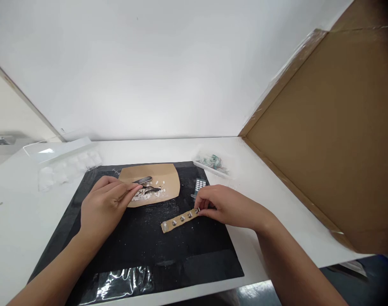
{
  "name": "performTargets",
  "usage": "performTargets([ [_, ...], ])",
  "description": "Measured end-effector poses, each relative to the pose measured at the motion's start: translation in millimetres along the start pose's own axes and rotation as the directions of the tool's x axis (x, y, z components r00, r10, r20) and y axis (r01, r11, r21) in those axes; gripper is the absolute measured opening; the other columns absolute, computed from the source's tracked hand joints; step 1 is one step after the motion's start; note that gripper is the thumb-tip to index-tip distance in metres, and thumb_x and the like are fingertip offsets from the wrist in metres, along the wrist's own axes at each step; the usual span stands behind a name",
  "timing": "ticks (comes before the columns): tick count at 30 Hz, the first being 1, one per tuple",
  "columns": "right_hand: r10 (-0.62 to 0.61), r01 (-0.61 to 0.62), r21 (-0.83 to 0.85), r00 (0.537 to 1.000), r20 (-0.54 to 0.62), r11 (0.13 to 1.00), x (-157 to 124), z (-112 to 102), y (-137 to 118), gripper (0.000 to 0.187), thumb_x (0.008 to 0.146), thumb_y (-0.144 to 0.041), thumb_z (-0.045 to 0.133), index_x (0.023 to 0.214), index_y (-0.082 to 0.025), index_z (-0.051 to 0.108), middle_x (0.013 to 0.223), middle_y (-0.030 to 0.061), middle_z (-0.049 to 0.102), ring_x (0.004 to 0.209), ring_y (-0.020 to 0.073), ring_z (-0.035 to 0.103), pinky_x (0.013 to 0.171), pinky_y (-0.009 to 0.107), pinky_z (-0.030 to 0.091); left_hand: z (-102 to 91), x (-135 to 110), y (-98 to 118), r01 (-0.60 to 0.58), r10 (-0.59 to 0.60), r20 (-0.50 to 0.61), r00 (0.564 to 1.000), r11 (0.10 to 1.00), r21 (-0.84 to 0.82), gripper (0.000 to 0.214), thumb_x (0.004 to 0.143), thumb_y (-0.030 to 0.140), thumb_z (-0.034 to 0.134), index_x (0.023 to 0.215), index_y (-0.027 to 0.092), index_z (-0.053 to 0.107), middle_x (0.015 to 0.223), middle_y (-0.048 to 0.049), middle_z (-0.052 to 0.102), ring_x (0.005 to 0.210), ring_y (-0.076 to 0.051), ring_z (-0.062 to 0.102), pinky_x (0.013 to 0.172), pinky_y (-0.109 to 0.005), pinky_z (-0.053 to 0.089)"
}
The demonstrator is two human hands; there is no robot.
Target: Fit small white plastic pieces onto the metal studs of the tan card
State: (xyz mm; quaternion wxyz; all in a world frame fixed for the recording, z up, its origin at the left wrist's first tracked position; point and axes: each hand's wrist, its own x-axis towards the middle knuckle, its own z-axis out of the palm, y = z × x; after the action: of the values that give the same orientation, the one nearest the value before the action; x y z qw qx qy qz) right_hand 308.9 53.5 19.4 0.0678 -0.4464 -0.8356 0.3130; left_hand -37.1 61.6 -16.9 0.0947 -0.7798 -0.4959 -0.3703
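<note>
My left hand (106, 202) is over the left part of a tan card tray (171, 170), thumb and fingers pinched together; what is between the tips is too small to make out. Small white oval pieces (144, 194) lie scattered on the tray beneath it. A dark, shiny tool (144, 180) and a dark slender piece (154, 189) are beside the fingertips. My right hand (214, 203) is closed on the right end of a narrow tan cardboard strip (177, 222). Several small shiny metal parts stand in a row along that strip. The pinching fingers partly hide its end.
A black mat (139, 242) covers much of the white table. Beside my right hand lies a sheet of white oval stickers (200, 184). Behind it is a clear tray of small greenish packets (213, 162). A clear plastic compartment box (69, 165) stands left; a large cardboard panel (327, 127) rises right.
</note>
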Motion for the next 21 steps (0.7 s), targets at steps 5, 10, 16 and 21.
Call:
performTargets([
  [5,0.005,-0.005,-0.016,1.0,-0.001,1.0,0,1,0,0.005,0.095,-0.019,0.072,0.097,-0.023,0.074,0.095,0.0004,0.077,0.088,0.0185,0.066,0.074,0.03,0.049,1.4,4,1,-0.081,0.081,0.033,0.996,0.997,0.001,0.021,0.106,0.028,0.065,0.116,0.017,0.08,0.095,-0.0059,0.081,0.089,-0.025,0.061,0.081,-0.038,0.055],
  [10,0.009,-0.009,-0.025,1.0,-0.002,1.0,-1,1,-1,0.006,0.095,-0.019,0.072,0.097,-0.024,0.074,0.095,-0.0001,0.077,0.089,0.0187,0.066,0.074,0.03,0.048,2.8,3,0,-0.18,0.188,0.054,0.981,0.976,-0.125,0.02,0.103,0.018,0.069,0.12,0.02,0.079,0.109,-0.0054,0.08,0.097,-0.022,0.065,0.09,-0.037,0.057],
  [16,0.0,0.0,-0.028,1.0,-0.018,1.0,-1,1,0,0.007,0.094,-0.018,0.073,0.097,-0.024,0.074,0.097,-0.0005,0.077,0.09,0.0184,0.067,0.075,0.03,0.049,-0.7,1,10,-0.211,0.23,0.03,0.973,0.929,-0.305,0.006,0.097,0.013,0.076,0.098,0.019,0.076,0.091,-0.0026,0.078,0.088,-0.018,0.068,0.084,-0.033,0.057],
  [21,-0.018,0.018,-0.05,1.0,-0.004,0.999,1,0,0,0.011,0.093,-0.013,0.072,0.099,-0.023,0.075,0.098,0.0014,0.076,0.091,0.0194,0.067,0.077,0.03,0.049,1.3,-7,33,-0.232,0.319,0.162,0.934,0.885,-0.404,0.019,0.096,0.026,0.079,0.113,0.019,0.073,0.101,-0.0055,0.078,0.097,-0.022,0.071,0.09,-0.037,0.059],
])
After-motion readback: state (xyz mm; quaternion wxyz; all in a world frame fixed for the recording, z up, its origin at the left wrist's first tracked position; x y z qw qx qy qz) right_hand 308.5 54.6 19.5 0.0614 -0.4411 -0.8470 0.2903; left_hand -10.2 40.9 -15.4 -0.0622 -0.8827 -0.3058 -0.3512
